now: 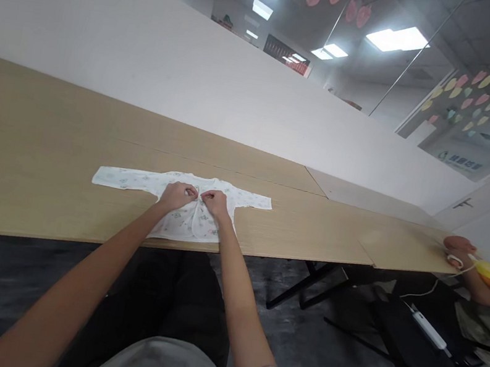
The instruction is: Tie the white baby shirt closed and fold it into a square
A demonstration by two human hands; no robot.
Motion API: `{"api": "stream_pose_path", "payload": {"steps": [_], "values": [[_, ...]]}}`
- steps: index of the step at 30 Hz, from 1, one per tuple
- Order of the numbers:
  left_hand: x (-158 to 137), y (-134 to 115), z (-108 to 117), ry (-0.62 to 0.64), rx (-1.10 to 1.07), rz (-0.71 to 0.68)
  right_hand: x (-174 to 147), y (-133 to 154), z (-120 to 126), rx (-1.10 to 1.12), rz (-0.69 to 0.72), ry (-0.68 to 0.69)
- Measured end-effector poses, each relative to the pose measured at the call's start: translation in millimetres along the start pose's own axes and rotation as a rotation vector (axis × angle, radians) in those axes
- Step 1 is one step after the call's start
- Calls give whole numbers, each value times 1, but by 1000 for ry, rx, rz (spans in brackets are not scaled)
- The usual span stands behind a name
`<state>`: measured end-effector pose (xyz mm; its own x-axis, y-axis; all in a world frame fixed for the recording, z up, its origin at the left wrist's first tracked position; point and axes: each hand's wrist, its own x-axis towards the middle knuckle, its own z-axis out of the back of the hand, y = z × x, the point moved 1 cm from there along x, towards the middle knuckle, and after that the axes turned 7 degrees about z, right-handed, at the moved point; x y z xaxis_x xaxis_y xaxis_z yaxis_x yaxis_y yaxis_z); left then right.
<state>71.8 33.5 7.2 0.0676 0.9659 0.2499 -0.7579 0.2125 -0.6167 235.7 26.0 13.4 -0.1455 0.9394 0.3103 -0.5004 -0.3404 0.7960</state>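
Observation:
A small white baby shirt (182, 223) with a scattered print lies flat on the wooden table, its sleeves spread out to both sides. Its front opening runs down the middle. My left hand (178, 195) pinches the fabric at the left of this opening, near the chest. Opposite it, my right hand (215, 201) pinches the other front edge. Only a narrow gap separates the two sets of fingertips. Whatever fastener may sit between them is too small to make out.
The long light-wood table (47, 131) runs along a white wall (154, 49) with glass above. At the right end are a baby doll (459, 245) and a black chair (415, 343) carrying a white power strip (430, 329). Dark table legs (303, 284) stand below.

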Motion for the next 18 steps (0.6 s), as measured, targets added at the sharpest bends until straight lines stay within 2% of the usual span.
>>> {"api": "stream_pose_path", "payload": {"steps": [8,14,18], "values": [[-7,-13,7,-34,160,-154,-15,7,8,-15,59,16],[-19,-16,10,127,109,-269,-41,13,11,-49,143,137],[-33,-16,5,130,40,-268,-43,15,12,-35,151,147]]}}
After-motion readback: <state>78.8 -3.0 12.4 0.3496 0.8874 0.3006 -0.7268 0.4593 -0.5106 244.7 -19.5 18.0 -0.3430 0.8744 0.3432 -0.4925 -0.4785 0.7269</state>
